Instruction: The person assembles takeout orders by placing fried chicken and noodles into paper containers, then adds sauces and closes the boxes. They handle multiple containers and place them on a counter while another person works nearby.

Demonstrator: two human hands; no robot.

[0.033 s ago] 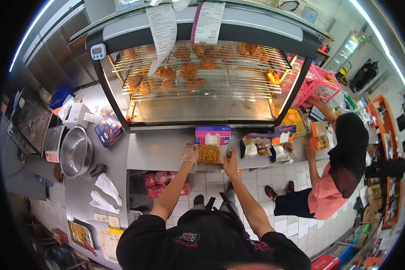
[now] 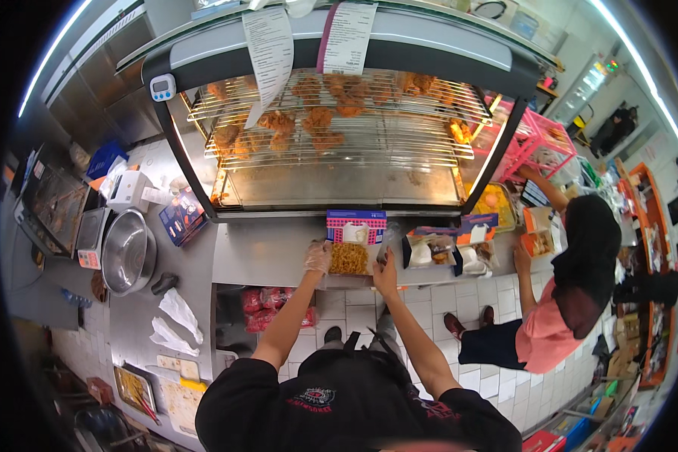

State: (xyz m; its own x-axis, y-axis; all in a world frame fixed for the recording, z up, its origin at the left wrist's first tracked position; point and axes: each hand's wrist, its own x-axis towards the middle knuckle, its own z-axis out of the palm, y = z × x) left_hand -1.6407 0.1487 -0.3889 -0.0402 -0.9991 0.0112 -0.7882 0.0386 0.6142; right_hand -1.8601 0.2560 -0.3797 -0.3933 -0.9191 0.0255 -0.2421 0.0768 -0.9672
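Observation:
An open takeaway box stands before me on the steel counter, its purple and pink lid raised at the back. Yellow noodles fill the front of it, and a white item sits behind them. My left hand, in a clear plastic glove, is closed on the box's left side. At the right side is my bare right hand, its fingers closed on a crumpled piece of clear plastic. Whether those fingers also touch the box, I cannot tell.
A heated display case with fried chicken on racks stands behind the counter. Two filled boxes sit to my right. Beyond them a co-worker handles another open box. A steel bowl is at my left.
The co-worker has leaned slightly toward the right and nearer. My own hands and the box have hardly moved.

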